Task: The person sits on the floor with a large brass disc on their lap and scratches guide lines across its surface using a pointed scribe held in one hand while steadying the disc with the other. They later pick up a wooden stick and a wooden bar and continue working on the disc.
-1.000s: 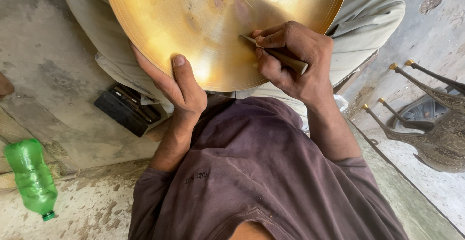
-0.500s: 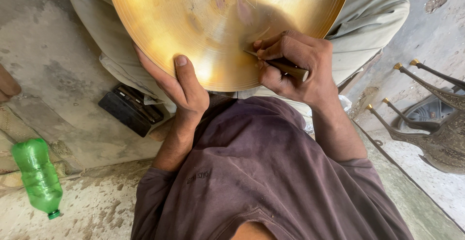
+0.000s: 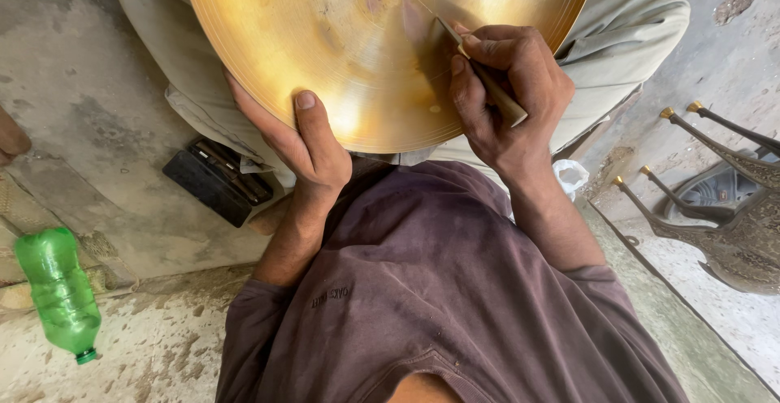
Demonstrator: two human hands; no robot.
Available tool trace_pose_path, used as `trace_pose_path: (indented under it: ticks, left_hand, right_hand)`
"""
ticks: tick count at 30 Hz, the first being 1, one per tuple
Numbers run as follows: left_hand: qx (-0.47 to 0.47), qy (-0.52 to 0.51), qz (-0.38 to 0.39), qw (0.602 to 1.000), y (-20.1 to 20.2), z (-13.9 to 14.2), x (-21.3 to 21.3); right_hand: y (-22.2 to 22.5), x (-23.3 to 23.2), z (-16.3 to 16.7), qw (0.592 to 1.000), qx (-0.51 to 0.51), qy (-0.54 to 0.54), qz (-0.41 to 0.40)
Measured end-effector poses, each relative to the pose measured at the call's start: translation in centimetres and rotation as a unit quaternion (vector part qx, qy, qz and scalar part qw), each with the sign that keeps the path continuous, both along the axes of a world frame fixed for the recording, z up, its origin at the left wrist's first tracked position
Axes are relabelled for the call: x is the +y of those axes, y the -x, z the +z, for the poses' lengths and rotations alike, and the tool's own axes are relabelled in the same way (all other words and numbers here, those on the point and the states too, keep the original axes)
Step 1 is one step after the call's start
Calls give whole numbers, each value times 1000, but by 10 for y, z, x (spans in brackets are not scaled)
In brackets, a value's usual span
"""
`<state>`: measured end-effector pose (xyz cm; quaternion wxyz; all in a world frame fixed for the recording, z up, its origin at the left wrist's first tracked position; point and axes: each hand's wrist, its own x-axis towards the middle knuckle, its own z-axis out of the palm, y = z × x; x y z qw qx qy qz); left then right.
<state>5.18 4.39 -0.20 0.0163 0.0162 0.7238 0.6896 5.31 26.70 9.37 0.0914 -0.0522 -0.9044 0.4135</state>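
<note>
Both hands work at the top centre of the frame: our left hand [image 3: 305,147] grips the lower rim of the brass dish [image 3: 357,37], thumb on its face, while our right hand [image 3: 504,94] pinches a slim tool [image 3: 487,86], slanting up-left, tip touching the dish.

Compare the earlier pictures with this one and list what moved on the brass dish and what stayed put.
The right hand has slid its thin wooden-handled scribing tool up the large round brass dish, toward its middle. Nothing was picked up or released. The left hand still grips the dish's near rim, thumb on top. The green plastic bottle and the black box lie where they were on the floor.
</note>
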Motion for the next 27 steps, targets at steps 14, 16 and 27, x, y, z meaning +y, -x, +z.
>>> trace_pose_path:
  ticks: [14, 16, 27]
  left_hand:
    - [-1, 9, 3, 1000, 1, -1, 0]
    - [-3, 8, 4, 1000, 0, -1, 0]
    - [5, -3, 7, 1000, 0, -3, 2]
  right_hand:
    - [2, 1, 0, 999, -3, 46, 14]
    - [3, 0, -1, 999, 13, 50, 13]
    - [-2, 0, -1, 998, 10, 49, 25]
